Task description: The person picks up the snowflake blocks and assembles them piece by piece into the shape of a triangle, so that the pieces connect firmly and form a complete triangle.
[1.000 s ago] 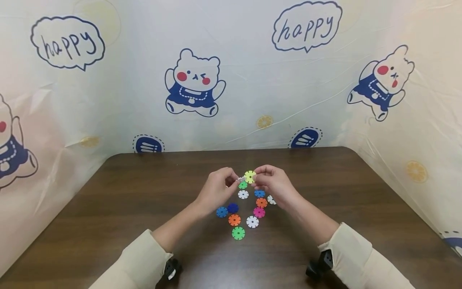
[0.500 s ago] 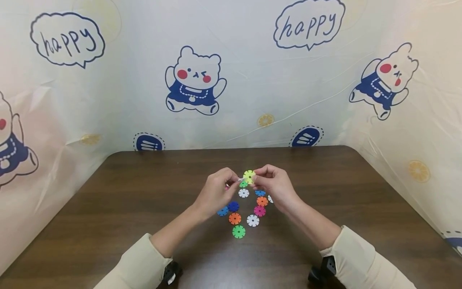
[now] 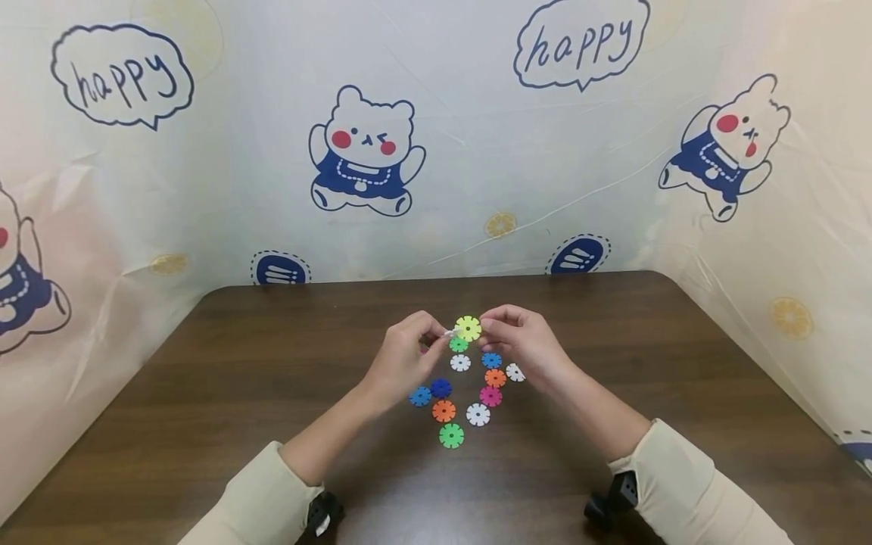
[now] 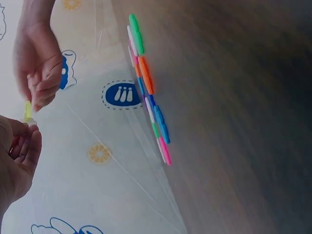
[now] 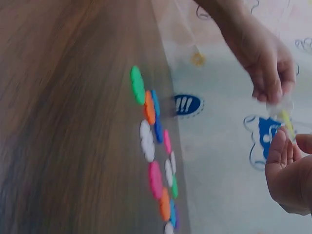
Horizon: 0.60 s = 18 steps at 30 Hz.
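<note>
In the head view my left hand (image 3: pixel 403 356) pinches a white notched disc (image 3: pixel 450 333) by its edge. A yellow notched disc (image 3: pixel 468 328) is joined to it and stands upright above the table. My right hand (image 3: pixel 523 341) is beside the yellow disc, fingertips right at its right edge, thumb and forefinger slightly parted. The left wrist view shows the yellow disc (image 4: pixel 28 111) edge-on between the left hand (image 4: pixel 22 156) and the right hand (image 4: pixel 41 68). In the right wrist view the whitish disc (image 5: pixel 282 105) sits under the left fingertips.
Several loose notched discs lie on the dark wooden table (image 3: pixel 272 393), among them a green disc (image 3: pixel 451 436), an orange disc (image 3: pixel 444 411), a pink disc (image 3: pixel 490 396) and a blue disc (image 3: pixel 420 396). A printed curtain (image 3: pixel 463 136) encloses the table's back and sides.
The right thumb and fingers, earlier overlapping the yellow disc, have drawn back to its edge, so its whole face shows. The left hand keeps its pinch and has shifted slightly up and left.
</note>
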Available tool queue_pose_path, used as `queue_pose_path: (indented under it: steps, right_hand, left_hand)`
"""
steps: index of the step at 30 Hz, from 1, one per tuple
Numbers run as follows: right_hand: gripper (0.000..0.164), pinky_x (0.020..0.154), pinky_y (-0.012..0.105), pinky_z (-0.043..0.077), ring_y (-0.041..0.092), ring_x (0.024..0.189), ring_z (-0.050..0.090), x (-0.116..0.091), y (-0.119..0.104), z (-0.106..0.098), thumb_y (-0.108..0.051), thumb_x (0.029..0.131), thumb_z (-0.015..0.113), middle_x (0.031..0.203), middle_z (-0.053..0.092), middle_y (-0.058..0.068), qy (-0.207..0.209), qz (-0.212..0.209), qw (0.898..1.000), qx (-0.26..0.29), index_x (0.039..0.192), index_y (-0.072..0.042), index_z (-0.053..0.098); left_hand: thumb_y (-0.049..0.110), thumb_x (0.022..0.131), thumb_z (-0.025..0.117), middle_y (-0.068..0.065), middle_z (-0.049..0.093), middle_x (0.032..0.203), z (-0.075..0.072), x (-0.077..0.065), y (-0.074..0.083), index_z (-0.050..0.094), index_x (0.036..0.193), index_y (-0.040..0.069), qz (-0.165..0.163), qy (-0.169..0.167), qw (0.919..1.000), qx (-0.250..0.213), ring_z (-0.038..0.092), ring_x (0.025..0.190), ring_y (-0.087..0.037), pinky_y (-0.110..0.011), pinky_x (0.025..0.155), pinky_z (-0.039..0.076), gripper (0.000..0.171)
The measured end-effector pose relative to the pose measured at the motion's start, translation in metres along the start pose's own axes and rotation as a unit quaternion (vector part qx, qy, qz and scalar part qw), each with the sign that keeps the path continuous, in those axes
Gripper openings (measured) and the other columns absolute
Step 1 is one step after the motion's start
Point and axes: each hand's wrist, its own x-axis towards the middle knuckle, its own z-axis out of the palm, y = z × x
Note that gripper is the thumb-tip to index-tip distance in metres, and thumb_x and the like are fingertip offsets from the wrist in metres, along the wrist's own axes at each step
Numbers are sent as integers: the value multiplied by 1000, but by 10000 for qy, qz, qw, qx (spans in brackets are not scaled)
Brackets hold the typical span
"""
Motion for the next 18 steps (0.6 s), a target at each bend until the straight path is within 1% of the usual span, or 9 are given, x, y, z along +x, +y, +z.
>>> queue_pose_path:
  steps: [1, 4, 6, 8, 11, 12, 14, 16, 18]
  right_hand:
    - [26, 78, 35, 53, 21, 76, 64, 2, 2, -4, -10, 89, 61, 89, 61, 13, -3, 7, 9998, -177, 108, 7, 56]
    - [26, 82, 40, 51, 29, 83, 64, 7, 8, -18, -10, 89, 61, 94, 62, 18, -6, 14, 9970, -768, 108, 6, 57]
    - [25, 82, 40, 51, 33, 89, 62, 11, 12, -28, -9, 89, 61, 99, 62, 22, -67, 68, 9922, -1242, 108, 5, 58]
    - [27, 83, 40, 50, 37, 93, 60, 14, 17, -38, -9, 88, 61, 103, 60, 24, -177, 202, 9876, -1548, 110, 6, 57]
    - [30, 83, 37, 50, 34, 94, 60, 18, 22, -50, -9, 88, 61, 103, 60, 22, -365, 423, 9778, -2019, 112, 8, 56]
    - [31, 83, 37, 51, 32, 93, 61, 19, 24, -53, -9, 88, 61, 101, 60, 20, -416, 459, 9734, -2208, 113, 8, 56]
    - [31, 81, 36, 51, 27, 87, 61, 22, 27, -59, -10, 87, 62, 97, 61, 15, -529, 447, 9606, -2691, 112, 8, 58]
    - [30, 77, 35, 52, 21, 82, 60, 24, 29, -63, -10, 85, 64, 94, 63, 11, -625, 377, 9451, -3186, 109, 7, 60]
    - [27, 73, 33, 51, 18, 78, 58, 27, 33, -65, -10, 84, 65, 91, 64, 8, -718, 297, 9280, -3643, 107, 5, 63]
  left_hand:
    - [-3, 80, 69, -2, 56, 77, -1, 0, 0, 60, 80, 0, -37, 18, 10000, -33, 56, 65, -8, -17, 57, 50, 9]
    - [-4, 79, 69, -2, 57, 76, -4, -1, -1, 60, 80, 1, -173, 79, 9998, -106, 56, 62, -8, -18, 55, 50, 10]
    - [-5, 79, 69, -2, 57, 77, -5, -2, -2, 60, 81, 1, -245, 107, 9996, -104, 56, 62, -7, -18, 55, 50, 10]
    - [-5, 79, 69, -2, 57, 76, -7, -2, -3, 61, 81, 1, -288, 113, 9995, -111, 55, 62, -7, -18, 55, 51, 10]
    - [-5, 79, 68, -2, 57, 77, -9, -2, -4, 61, 81, 1, -267, 86, 9996, -67, 55, 63, -7, -18, 56, 51, 10]
    - [-6, 79, 68, -2, 56, 77, -9, -2, -4, 61, 81, 1, -254, 72, 9996, -55, 55, 63, -8, -18, 56, 51, 10]
    - [-6, 79, 68, -3, 56, 78, -11, -2, -4, 61, 82, 0, -219, 57, 9997, -43, 55, 64, -8, -18, 57, 51, 10]
    - [-6, 79, 68, -3, 56, 78, -12, -2, -4, 61, 82, 0, -190, 76, 9998, -23, 55, 66, -9, -18, 59, 51, 10]
    - [-6, 78, 69, -3, 57, 79, -13, -2, -4, 61, 82, 0, -179, 124, 9998, -42, 55, 66, -9, -19, 59, 51, 10]
